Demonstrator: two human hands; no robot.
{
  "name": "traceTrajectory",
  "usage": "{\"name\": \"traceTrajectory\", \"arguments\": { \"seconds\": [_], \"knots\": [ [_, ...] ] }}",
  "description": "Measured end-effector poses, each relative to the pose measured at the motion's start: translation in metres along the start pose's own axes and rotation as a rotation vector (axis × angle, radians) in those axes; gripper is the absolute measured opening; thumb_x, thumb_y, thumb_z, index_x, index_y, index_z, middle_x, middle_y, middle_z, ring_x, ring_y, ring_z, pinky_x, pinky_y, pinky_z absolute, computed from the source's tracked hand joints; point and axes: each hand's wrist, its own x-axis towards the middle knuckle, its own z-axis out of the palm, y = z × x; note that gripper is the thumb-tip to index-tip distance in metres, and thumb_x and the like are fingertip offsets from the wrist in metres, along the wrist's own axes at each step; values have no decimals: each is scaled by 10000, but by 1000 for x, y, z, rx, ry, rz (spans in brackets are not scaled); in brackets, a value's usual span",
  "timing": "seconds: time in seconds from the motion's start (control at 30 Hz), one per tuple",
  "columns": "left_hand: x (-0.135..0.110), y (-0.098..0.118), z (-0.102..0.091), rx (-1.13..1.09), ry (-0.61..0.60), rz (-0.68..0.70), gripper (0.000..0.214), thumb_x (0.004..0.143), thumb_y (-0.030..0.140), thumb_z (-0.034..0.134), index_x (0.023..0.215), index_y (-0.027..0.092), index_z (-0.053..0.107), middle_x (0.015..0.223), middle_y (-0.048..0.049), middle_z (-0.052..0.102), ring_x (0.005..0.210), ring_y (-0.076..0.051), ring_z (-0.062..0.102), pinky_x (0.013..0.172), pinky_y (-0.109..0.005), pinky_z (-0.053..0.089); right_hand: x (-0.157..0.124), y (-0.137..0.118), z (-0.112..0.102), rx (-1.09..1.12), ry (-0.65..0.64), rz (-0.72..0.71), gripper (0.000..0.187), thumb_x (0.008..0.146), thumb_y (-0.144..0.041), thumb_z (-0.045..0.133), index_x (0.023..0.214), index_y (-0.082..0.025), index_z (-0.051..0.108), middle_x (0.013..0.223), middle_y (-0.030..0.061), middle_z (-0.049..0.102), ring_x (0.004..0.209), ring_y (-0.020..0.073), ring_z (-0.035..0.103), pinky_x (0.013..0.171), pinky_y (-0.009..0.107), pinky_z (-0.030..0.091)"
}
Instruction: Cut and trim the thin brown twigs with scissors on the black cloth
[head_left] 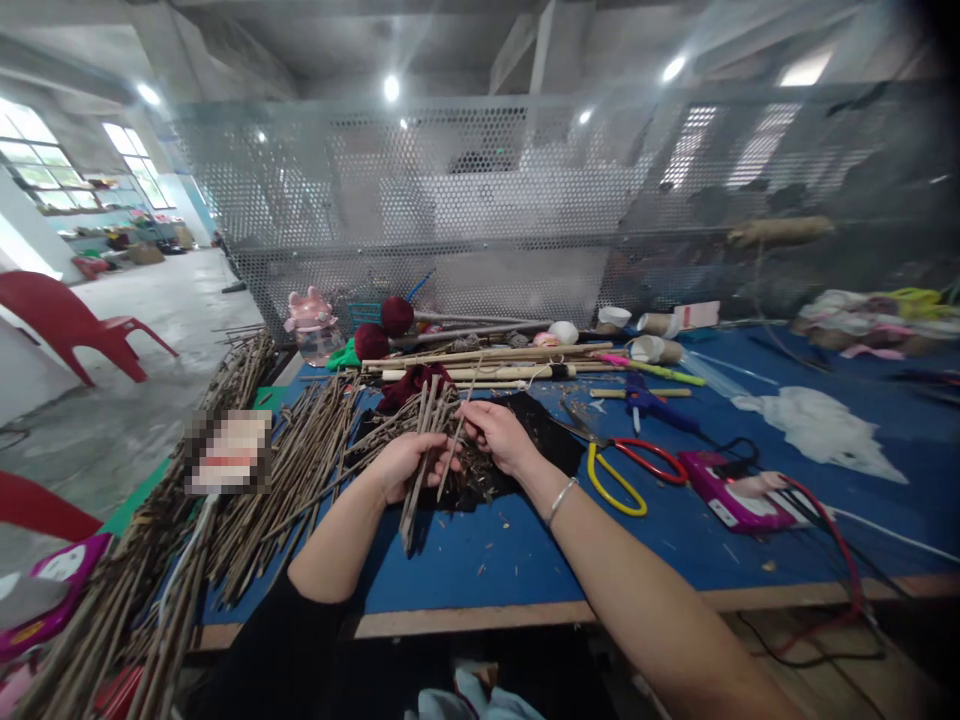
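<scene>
My left hand (405,465) is closed round a small bundle of thin brown sticks (424,440) that stands tilted over the blue table (525,560). My right hand (499,432) pinches a single thin stick (457,440) beside that bundle; a silver bracelet sits on its wrist. Both hands hover above a piece of black cloth (525,440) littered with bits of twig. A large heap of similar sticks (247,480) lies to the left of my hands.
Red and yellow scissors (626,470) lie right of my hands, then a pink glue gun (731,495) with a red cord. Bamboo rods (487,360), dark red yarn balls (382,330), tape rolls and white fabric (817,420) sit further back. A perforated metal screen (480,200) backs the table.
</scene>
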Motion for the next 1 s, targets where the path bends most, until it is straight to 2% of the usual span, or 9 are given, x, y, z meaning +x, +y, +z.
{"name": "traceTrajectory", "arguments": {
  "seconds": [0.17, 0.3, 0.4, 0.47, 0.53, 0.6, 0.7, 0.87, 1.0],
  "knots": [
    [1, 0, 2, -123, -28, -20, 240, 828, 283, 473, 868, 98, 621, 728, -88, 652, 588, -106, 581, 578, -217, 477, -4, 4, 11, -102, 6, -62, 384, 729, -524, 573, 763, -146, 632, 473, -57, 435, 401, 59, 321, 396, 206, 228],
    [-10, 8, -3, 5, 24, 77, 263, 793, 400, 542, 820, 140, 570, 548, 22, 507, 415, -56, 428, 434, -176, 368, -5, 5, 16, -233, -9, -178, 369, 744, -512, 566, 735, -149, 631, 603, -12, 544, 516, 84, 428, 492, 214, 322],
    [-19, 17, -19, 433, 303, 209, 318, 747, 471, 571, 780, 154, 567, 513, 39, 453, 388, -59, 371, 395, -179, 275, -3, 6, 10, -296, 92, -232, 375, 746, -523, 564, 801, -156, 614, 583, -28, 506, 512, 84, 395, 493, 215, 304],
    [-20, 20, -31, 817, 557, 276, 290, 730, 437, 585, 758, 149, 597, 589, -22, 551, 493, -116, 498, 460, -214, 338, -1, 6, 5, -334, 156, -241, 385, 747, -534, 556, 779, -153, 600, 556, -35, 471, 501, 83, 371, 489, 219, 291],
    [-16, 18, -41, 1161, 706, 253, 229, 703, 365, 610, 762, 145, 629, 711, -96, 633, 656, -203, 594, 563, -263, 398, 0, 6, 0, -361, 186, -240, 394, 751, -545, 544, 742, -153, 588, 541, -36, 453, 495, 84, 362, 486, 223, 284],
    [-10, 14, -46, 1376, 742, 167, 218, 676, 313, 627, 813, 145, 650, 818, -152, 664, 773, -276, 622, 640, -311, 424, 1, 6, -2, -372, 193, -237, 406, 758, -559, 525, 720, -159, 574, 521, -40, 432, 485, 86, 355, 477, 226, 277],
    [-3, 9, -48, 1462, 756, 100, 274, 701, 326, 601, 909, 152, 648, 902, -182, 668, 841, -311, 626, 689, -345, 441, 0, 5, -3, -378, 180, -248, 415, 764, -574, 508, 707, -167, 559, 510, -41, 420, 482, 91, 352, 473, 229, 276],
    [1, 13, -46, 1446, 851, 149, 340, 824, 392, 438, 927, 141, 643, 909, -190, 651, 864, -292, 620, 734, -354, 450, 0, 3, -4, -385, 194, -274, 439, 773, -594, 485, 703, -169, 568, 504, -34, 421, 478, 97, 361, 478, 237, 284],
    [9, 16, -41, 1519, 816, 188, 300, 810, 371, 476, 908, 151, 655, 963, -171, 623, 876, -272, 613, 739, -335, 456, 2, -1, -9, -341, 268, -261, 493, 774, -645, 425, 682, -179, 556, 468, -35, 405, 449, 101, 344, 462, 241, 278]
  ]
}}
